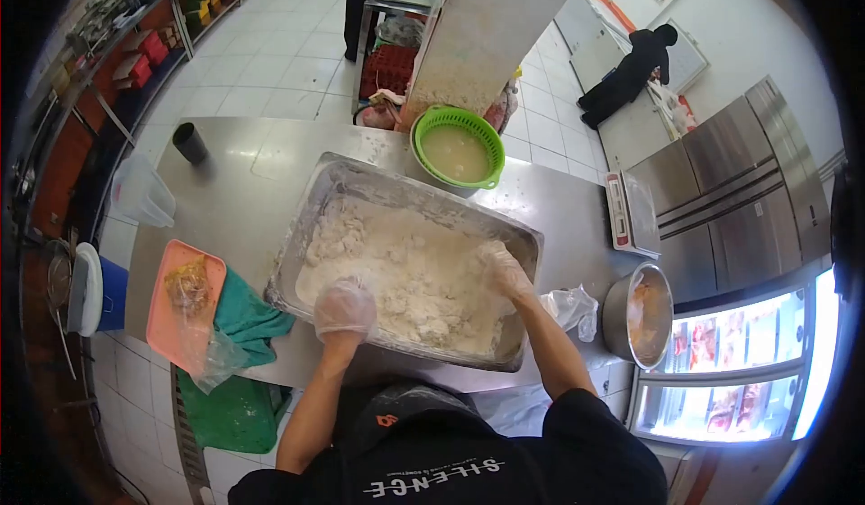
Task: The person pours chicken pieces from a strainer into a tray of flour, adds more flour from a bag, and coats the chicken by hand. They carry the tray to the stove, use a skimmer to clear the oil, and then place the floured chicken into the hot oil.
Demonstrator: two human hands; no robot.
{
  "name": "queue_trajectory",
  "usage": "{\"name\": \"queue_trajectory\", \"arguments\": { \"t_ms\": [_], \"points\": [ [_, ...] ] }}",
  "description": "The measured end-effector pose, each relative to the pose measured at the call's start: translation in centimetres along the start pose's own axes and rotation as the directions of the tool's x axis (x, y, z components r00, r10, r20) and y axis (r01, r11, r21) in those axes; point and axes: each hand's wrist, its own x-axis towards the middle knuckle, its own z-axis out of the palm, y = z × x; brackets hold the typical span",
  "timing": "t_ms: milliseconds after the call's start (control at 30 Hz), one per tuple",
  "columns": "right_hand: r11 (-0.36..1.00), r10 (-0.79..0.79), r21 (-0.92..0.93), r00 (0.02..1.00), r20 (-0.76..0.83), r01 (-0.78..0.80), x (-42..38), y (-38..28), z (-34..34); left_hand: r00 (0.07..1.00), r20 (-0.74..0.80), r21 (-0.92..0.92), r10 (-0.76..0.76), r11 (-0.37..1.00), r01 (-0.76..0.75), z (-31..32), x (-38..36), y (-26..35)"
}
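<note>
A large metal pan (293,262) on the steel table holds a heap of white flour (396,253), with coated, lumpy pieces showing in it. My left hand (345,310), in a clear plastic glove, is over the pan's near left side, its back rounded toward me and its fingers hidden in front. Toward the pan's right end, my gloved right hand (506,271) reaches down at the flour; its floury fingers blend into the white, and I cannot tell how they are closed. Clumps of flour lie around both hands.
Behind the pan sits a green colander (491,136) in a bowl of cloudy liquid. A steel bowl (637,316), plastic bag (571,311) and scale (631,214) stand right. A pink tray (162,318), teal cloth (243,316) and dark cup (189,143) lie left. A person (635,72) bends far right.
</note>
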Motion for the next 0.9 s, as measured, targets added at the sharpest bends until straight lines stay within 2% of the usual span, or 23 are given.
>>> {"name": "queue_trajectory", "arguments": {
  "t_ms": [100,167,200,300,367,400,467,500,567,600,633,700,800,833,900],
  "points": [
    [0.907,-0.182,0.340,0.959,-0.218,0.250,-1.6,-1.1,-2.1,0.997,-0.006,0.105,0.071,0.992,-0.070,0.2,-0.1,-0.5],
    [0.974,0.070,0.211,0.996,0.050,-0.079,-1.1,-1.7,-2.7,0.995,-0.024,0.053,0.101,0.994,-0.100,0.2,-0.2,-0.9],
    [0.966,0.210,0.112,0.963,0.171,-0.231,-1.1,-2.0,-2.7,0.993,-0.030,0.026,0.111,0.994,-0.111,0.2,-0.6,-1.0],
    [0.929,0.197,0.316,0.980,0.017,-0.193,-2.2,-1.6,-0.6,0.995,-0.031,0.055,0.092,0.994,-0.090,0.1,-0.5,-0.8],
    [0.942,0.235,0.221,0.966,0.110,-0.254,-2.6,-2.4,-0.7,0.991,-0.036,0.036,0.128,0.991,-0.127,-0.2,-0.6,-0.7],
    [0.945,0.254,0.186,0.962,0.105,-0.270,-2.3,-3.5,-0.3,0.988,-0.038,0.030,0.148,0.989,-0.147,-0.5,-0.5,-0.7],
    [0.947,0.291,0.130,0.956,0.047,-0.295,-1.8,-5.7,0.9,0.995,-0.048,-0.017,0.086,0.996,-0.087,-1.0,-0.3,-0.3],
    [0.949,0.282,0.139,0.959,0.032,-0.284,-1.8,-5.1,2.1,0.997,-0.050,-0.045,0.056,0.997,-0.058,-0.9,-0.4,0.0],
    [0.952,0.232,0.195,0.972,0.034,-0.234,-1.4,-2.6,5.8,0.991,-0.083,-0.088,0.104,0.990,-0.111,0.6,-1.0,-0.9],
    [0.948,0.190,0.250,0.981,0.045,-0.195,-0.7,-2.8,5.5,0.986,-0.103,-0.098,0.132,0.985,-0.142,0.5,-1.0,-1.4],
    [0.922,0.224,0.296,0.968,0.116,-0.249,-0.8,-2.6,4.7,0.990,-0.078,-0.045,0.121,0.991,-0.125,0.3,-1.0,-1.5],
    [0.873,0.257,0.351,0.932,0.256,-0.338,0.2,-5.2,-4.8,0.996,-0.055,0.049,0.074,0.996,-0.071,-0.4,-0.4,-0.4],
    [0.990,0.049,0.131,0.996,0.076,-0.059,-0.3,1.9,2.6,0.994,-0.102,-0.006,0.041,0.999,-0.042,-0.2,-0.4,-0.5],
    [0.946,0.167,0.268,0.982,0.083,-0.183,-1.3,0.5,1.2,0.997,-0.055,-0.009,0.052,0.999,-0.052,-0.4,-0.6,-0.5],
    [0.773,0.375,0.503,0.918,0.129,-0.386,-1.6,-4.1,-5.3,0.998,0.022,-0.023,0.062,0.998,-0.062,-0.5,-0.2,-0.5]
  ]
}}
